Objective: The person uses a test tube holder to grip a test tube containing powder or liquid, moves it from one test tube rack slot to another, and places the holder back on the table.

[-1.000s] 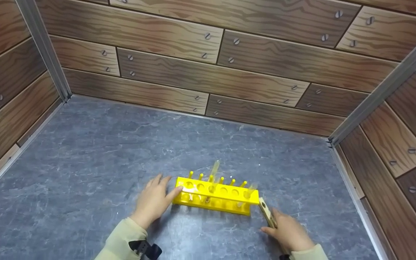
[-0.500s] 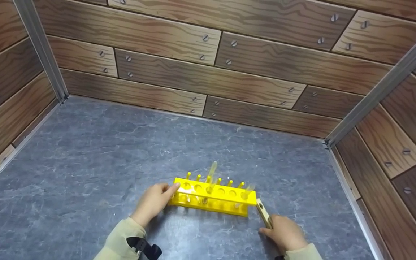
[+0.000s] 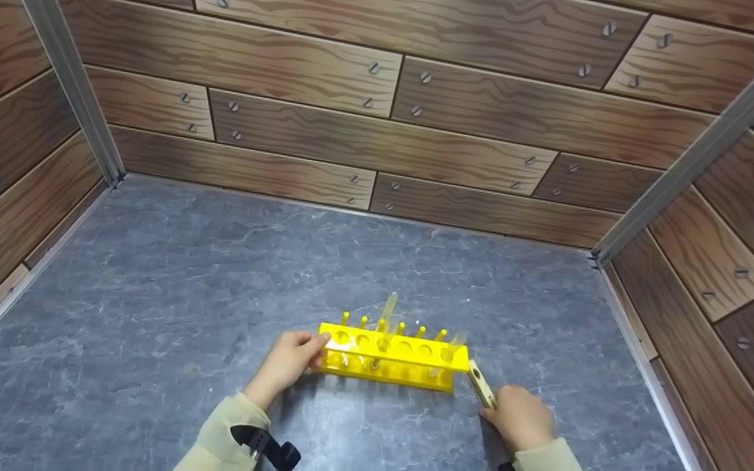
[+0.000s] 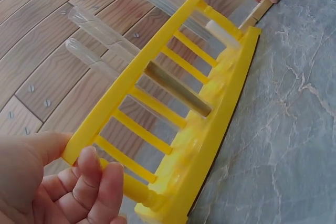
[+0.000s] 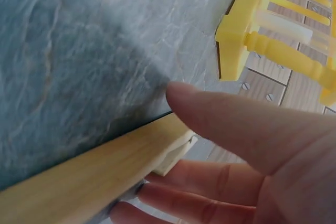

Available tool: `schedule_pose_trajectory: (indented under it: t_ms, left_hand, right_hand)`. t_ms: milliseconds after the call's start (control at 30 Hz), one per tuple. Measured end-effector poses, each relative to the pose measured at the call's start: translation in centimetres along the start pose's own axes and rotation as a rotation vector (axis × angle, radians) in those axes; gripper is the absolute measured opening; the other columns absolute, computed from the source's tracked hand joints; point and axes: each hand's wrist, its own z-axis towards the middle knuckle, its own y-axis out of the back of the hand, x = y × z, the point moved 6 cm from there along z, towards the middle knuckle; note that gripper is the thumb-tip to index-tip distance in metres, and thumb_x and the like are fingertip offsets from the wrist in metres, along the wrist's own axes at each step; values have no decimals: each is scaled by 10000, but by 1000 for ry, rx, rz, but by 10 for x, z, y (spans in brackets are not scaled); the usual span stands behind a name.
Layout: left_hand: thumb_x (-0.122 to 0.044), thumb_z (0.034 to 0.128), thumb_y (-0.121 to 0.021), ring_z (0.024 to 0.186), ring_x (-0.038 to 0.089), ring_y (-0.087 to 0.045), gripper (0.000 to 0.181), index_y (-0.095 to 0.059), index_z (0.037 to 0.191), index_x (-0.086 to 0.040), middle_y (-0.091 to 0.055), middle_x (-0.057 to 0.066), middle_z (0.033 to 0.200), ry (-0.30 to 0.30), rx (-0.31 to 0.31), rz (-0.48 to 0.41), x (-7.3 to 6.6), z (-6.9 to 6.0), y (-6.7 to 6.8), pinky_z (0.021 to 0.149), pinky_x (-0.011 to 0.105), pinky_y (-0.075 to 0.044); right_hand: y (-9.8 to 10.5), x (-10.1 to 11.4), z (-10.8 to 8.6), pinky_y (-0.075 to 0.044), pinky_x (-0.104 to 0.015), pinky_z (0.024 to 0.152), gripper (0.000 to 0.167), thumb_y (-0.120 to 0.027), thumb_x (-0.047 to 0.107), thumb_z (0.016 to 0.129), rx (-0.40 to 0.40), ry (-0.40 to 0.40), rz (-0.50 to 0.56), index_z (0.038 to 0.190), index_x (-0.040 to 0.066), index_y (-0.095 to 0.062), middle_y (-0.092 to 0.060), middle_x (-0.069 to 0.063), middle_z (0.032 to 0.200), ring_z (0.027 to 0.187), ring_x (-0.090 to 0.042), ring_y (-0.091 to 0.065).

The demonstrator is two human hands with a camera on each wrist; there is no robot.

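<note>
With the right hand [image 3: 521, 415], grips a wooden tool [image 3: 484, 388] just beside the right end of the rack [image 3: 393, 354]; cannot tell whether touching. With the left hand [image 3: 290, 363], pinches the rack's left end. Seems partly done: already has a brown-filled tube [image 4: 178, 88] near the rack's middle and a white-filled tube [image 4: 223, 34] at its right end; shows none in the wooden tool, leaving, perhaps, its use. Looks glossy yellow, and stands upright on the table [image 3: 220, 261], with pegs [image 3: 345, 318] along the rack's far side.

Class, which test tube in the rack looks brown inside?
The brown tube, in the third hole from the left hand; the end tube, nearest the right hand, looks whitish.
</note>
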Motion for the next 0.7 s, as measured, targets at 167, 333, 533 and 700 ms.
schedule_pose_trajectory:
  t_ms: [167, 333, 533, 700]
  left_hand:
    - [-277, 925, -569, 547, 134, -472, 360, -604, 725, 21, -527, -22, 571, -1, -9, -27, 2, 0, -1, 531, 250, -403]
    - [-266, 922, -574, 539, 119, -455, 358, -580, 692, 8, -511, -19, 566, -4, -30, -61, 4, 0, 0, 540, 271, -413]
    - [-259, 923, -574, 536, 123, -453, 352, -570, 683, -2, -511, -11, 566, 9, -27, -80, 6, -2, -1, 527, 261, -407]
    - [-274, 932, -563, 530, 118, -435, 368, -557, 686, 0, -500, -7, 575, 17, -9, -75, 5, -1, -5, 515, 236, -387]
  right_hand:
    - [1, 0, 2, -390, -330, 470, 281, -719, 260, 809, 0, -17, -21, 639, 94, -569, -496, -28, 592, 520, -177, -463]
    - [4, 3, 4, -402, -353, 472, 278, -730, 253, 797, -44, 9, -41, 647, 77, -576, -491, -32, 587, 519, -184, -460]
    - [4, 0, 4, -409, -329, 458, 291, -733, 267, 797, -10, -8, -42, 654, 67, -576, -501, -32, 583, 515, -172, -472]
    - [6, -4, 4, -367, -279, 437, 309, -706, 274, 820, 4, -22, -22, 634, 75, -559, -504, -29, 568, 495, -157, -459]
